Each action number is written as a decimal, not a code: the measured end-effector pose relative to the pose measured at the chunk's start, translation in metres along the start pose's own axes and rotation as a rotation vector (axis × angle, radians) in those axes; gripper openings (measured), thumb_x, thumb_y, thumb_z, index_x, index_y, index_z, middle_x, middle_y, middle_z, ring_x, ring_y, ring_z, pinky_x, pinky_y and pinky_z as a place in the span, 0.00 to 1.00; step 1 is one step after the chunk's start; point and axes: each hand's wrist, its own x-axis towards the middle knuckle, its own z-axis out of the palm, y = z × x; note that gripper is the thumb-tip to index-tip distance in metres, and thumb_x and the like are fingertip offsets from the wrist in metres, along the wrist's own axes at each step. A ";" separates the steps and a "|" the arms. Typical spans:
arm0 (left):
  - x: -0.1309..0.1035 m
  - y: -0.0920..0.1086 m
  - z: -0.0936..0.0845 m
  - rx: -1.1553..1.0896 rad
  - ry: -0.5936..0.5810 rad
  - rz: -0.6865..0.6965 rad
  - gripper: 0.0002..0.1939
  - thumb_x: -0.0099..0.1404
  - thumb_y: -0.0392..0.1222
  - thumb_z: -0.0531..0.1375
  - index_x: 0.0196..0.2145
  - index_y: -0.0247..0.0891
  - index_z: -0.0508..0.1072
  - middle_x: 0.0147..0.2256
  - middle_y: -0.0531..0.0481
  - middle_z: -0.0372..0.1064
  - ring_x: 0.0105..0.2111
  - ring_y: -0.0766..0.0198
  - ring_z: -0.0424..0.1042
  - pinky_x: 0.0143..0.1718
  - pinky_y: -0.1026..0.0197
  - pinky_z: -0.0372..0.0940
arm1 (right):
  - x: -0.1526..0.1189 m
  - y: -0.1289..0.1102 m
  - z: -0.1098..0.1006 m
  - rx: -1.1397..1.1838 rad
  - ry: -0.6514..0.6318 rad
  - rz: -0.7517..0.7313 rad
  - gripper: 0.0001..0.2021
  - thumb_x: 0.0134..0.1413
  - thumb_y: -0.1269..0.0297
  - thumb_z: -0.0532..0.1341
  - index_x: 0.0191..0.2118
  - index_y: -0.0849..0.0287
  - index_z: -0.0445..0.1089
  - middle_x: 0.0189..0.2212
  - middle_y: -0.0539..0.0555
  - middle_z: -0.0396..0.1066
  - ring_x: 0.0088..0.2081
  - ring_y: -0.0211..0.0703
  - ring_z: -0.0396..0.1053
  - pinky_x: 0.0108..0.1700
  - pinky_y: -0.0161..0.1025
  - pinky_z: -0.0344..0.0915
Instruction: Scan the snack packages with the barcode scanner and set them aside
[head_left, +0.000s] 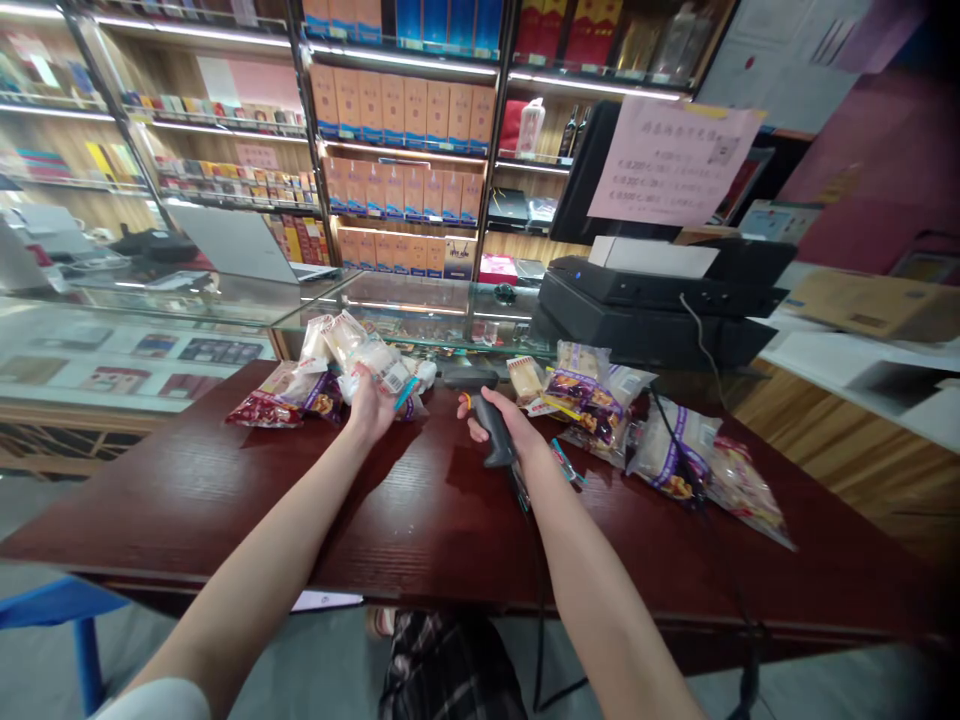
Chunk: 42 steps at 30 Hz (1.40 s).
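A clear plastic food packet [382,362] with a white barcode label is in my left hand [369,408], its fingers closed around the lower edge. In my right hand [514,425] is a black handheld barcode scanner [496,440], its head pointing left toward the packet. A black cable runs from the handle down past the table's front edge. Behind and left of my left hand lies a pile of snack bags [274,395], red and purple. To the right of the scanner sit purple-banded bags [600,400]. A small blue-edged packet [568,462] lies beside my right wrist.
The dark red wooden table [420,520] meets a glass display counter [405,295]. A black monitor [589,180] and printer [660,290] stand at the back right, a laptop [240,240] at the back left. More bags [675,450] lie right, under a cable. A blue chair [64,605] is at lower left.
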 end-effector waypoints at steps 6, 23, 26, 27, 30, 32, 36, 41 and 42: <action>0.004 -0.001 -0.005 0.047 0.052 -0.046 0.29 0.71 0.60 0.43 0.53 0.37 0.70 0.44 0.42 0.75 0.49 0.56 0.74 0.51 0.49 0.70 | 0.005 0.009 0.000 -0.061 -0.075 0.006 0.17 0.61 0.51 0.54 0.36 0.61 0.69 0.32 0.55 0.75 0.16 0.30 0.57 0.21 0.34 0.57; -0.016 0.013 0.008 0.225 -0.191 0.162 0.27 0.63 0.52 0.53 0.56 0.36 0.65 0.51 0.38 0.70 0.54 0.49 0.69 0.54 0.43 0.64 | -0.001 0.000 -0.003 -0.022 0.040 -0.036 0.17 0.60 0.51 0.54 0.38 0.61 0.70 0.35 0.57 0.77 0.16 0.31 0.56 0.23 0.35 0.58; -0.013 0.023 0.002 0.487 -0.029 0.501 0.25 0.61 0.47 0.58 0.56 0.40 0.62 0.53 0.41 0.67 0.56 0.53 0.66 0.58 0.49 0.60 | -0.001 -0.002 -0.005 -0.021 0.072 -0.057 0.17 0.60 0.51 0.54 0.38 0.60 0.70 0.35 0.57 0.77 0.16 0.31 0.55 0.22 0.35 0.58; -0.011 0.027 -0.002 0.617 0.054 0.618 0.25 0.62 0.46 0.59 0.55 0.41 0.61 0.54 0.41 0.65 0.57 0.53 0.64 0.59 0.50 0.58 | -0.001 -0.002 -0.005 -0.020 0.088 -0.056 0.17 0.60 0.51 0.54 0.38 0.59 0.70 0.35 0.56 0.77 0.15 0.30 0.55 0.22 0.35 0.57; -0.001 0.042 -0.018 1.046 0.281 0.832 0.22 0.62 0.45 0.60 0.53 0.38 0.65 0.61 0.37 0.55 0.64 0.49 0.52 0.63 0.49 0.51 | 0.000 -0.001 -0.006 -0.008 0.137 -0.034 0.16 0.59 0.51 0.54 0.37 0.59 0.70 0.33 0.55 0.77 0.15 0.31 0.54 0.21 0.35 0.56; 0.004 0.049 -0.029 1.316 0.385 0.856 0.20 0.62 0.43 0.59 0.51 0.35 0.69 0.63 0.33 0.48 0.66 0.43 0.46 0.64 0.43 0.44 | 0.001 0.001 -0.007 0.003 0.157 -0.029 0.16 0.58 0.51 0.55 0.36 0.59 0.69 0.32 0.55 0.77 0.15 0.31 0.55 0.21 0.35 0.56; 0.010 0.045 -0.039 1.617 0.454 0.759 0.23 0.62 0.44 0.57 0.54 0.34 0.71 0.59 0.29 0.54 0.61 0.34 0.50 0.59 0.33 0.47 | 0.002 0.004 -0.010 0.000 0.157 -0.038 0.16 0.57 0.50 0.56 0.37 0.59 0.69 0.32 0.55 0.77 0.16 0.32 0.56 0.22 0.36 0.57; 0.008 0.030 -0.039 1.796 0.371 0.779 0.30 0.65 0.48 0.54 0.61 0.30 0.63 0.55 0.25 0.59 0.57 0.30 0.56 0.53 0.32 0.52 | 0.003 0.007 -0.010 -0.025 0.166 -0.047 0.17 0.56 0.49 0.57 0.38 0.59 0.69 0.31 0.54 0.76 0.16 0.32 0.56 0.22 0.36 0.58; 0.008 0.028 -0.039 1.810 0.364 0.789 0.31 0.65 0.48 0.53 0.61 0.29 0.62 0.55 0.25 0.60 0.56 0.31 0.57 0.53 0.34 0.53 | 0.003 0.007 -0.010 -0.026 0.172 -0.052 0.17 0.56 0.49 0.57 0.38 0.58 0.69 0.31 0.54 0.76 0.16 0.32 0.56 0.22 0.36 0.58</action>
